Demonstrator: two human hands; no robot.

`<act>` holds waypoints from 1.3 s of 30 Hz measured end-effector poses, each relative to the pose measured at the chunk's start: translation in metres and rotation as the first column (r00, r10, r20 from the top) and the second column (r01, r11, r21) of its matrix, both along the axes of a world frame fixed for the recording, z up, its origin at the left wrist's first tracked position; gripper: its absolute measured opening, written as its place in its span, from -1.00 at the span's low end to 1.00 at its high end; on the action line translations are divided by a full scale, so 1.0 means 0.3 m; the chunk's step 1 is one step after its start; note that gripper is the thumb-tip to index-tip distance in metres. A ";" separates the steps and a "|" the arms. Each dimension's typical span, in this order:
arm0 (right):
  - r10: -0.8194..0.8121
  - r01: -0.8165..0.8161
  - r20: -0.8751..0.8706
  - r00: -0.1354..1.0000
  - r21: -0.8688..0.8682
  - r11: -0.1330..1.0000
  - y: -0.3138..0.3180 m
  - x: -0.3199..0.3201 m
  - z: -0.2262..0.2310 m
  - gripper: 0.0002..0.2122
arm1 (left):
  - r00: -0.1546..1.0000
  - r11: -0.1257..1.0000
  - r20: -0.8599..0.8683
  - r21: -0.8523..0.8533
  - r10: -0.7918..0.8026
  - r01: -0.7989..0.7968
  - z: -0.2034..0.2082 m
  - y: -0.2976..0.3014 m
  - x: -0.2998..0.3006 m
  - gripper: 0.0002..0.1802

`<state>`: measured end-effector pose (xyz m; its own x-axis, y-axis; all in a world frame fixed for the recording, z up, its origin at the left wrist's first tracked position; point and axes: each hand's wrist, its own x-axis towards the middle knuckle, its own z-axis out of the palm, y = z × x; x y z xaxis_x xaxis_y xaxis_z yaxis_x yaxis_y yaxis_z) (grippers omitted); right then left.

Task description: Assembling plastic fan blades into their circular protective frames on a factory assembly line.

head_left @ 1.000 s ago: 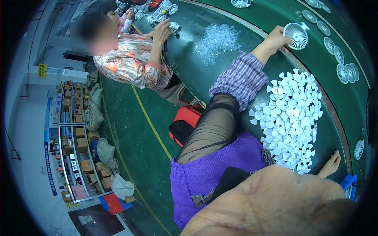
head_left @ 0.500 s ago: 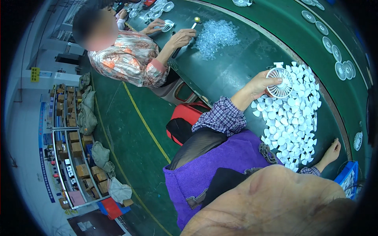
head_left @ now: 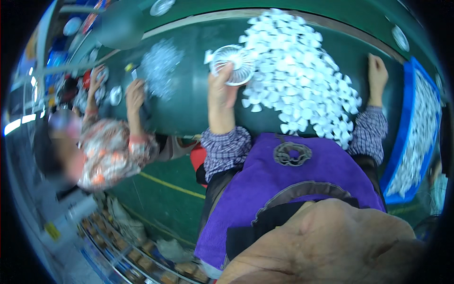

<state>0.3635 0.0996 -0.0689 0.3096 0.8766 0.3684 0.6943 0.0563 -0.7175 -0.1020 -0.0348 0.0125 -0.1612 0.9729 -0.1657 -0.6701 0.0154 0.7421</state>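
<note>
My left hand (head_left: 220, 97) grips a small white fan housing (head_left: 240, 66) with a round slatted grille, thumb lying across its face. It is held up over the green table, at the left edge of a heap of white fan blades (head_left: 302, 61). My right hand (head_left: 377, 75) rests at the heap's right side, fingers curled together. Whatever the fingers hold, if anything, is hidden. A blue tray (head_left: 400, 128) full of small white pieces stands to the right of that hand.
On the left a co-worker's hand (head_left: 135, 94) holds a yellow-tipped tool beside a pile of clear pieces (head_left: 161, 68). A raised strip edges the table's far side; beyond it, a round white grille (head_left: 400, 38) lies on a green surface. Shelves with boxes (head_left: 135, 255) stand lower left.
The whole view has swung rightward, bringing the blue tray more fully into sight. My left hand still holds the fan housing; the right stays near the heap.
</note>
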 end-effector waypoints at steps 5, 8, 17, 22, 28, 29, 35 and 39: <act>0.138 -0.144 -0.058 0.989 -0.116 0.983 -0.012 -0.062 0.071 -0.78 | 0.994 1.000 -0.104 -0.020 0.016 -0.018 0.002 0.014 0.007 -0.62; 0.355 -0.357 -0.039 0.934 -0.121 0.926 -0.035 -0.146 0.196 -0.83 | 0.999 0.998 -0.011 -0.037 0.052 -0.052 -0.025 0.017 0.026 -0.72; 0.791 -0.779 0.317 0.523 -0.198 0.594 0.054 -0.558 0.296 -0.72 | 0.992 0.999 -0.122 -0.036 0.019 -0.024 0.015 0.004 0.039 -0.69; 0.770 -0.727 0.421 0.479 -0.301 0.617 0.080 -0.606 0.286 -0.75 | 0.995 0.999 -0.093 -0.030 0.029 -0.032 0.036 0.011 0.038 -0.70; 0.800 -0.743 0.401 0.446 -0.333 0.581 0.086 -0.540 0.285 -0.73 | 0.996 0.994 -0.076 -0.100 -0.049 0.042 0.052 0.022 0.039 -0.65; 0.798 -0.741 0.403 0.447 -0.332 0.583 0.082 -0.529 0.293 -0.73 | 0.996 0.994 -0.075 -0.098 -0.052 0.044 0.045 0.028 0.040 -0.65; 0.830 -0.758 0.346 0.438 -0.354 0.548 0.062 -0.536 0.312 -0.65 | 0.995 0.994 -0.080 -0.097 -0.058 0.050 0.043 0.031 0.050 -0.66; 0.762 -0.684 0.048 0.646 -0.405 0.606 0.096 -0.450 0.275 -0.62 | 0.994 0.995 -0.098 -0.090 -0.051 0.043 0.037 0.028 0.051 -0.68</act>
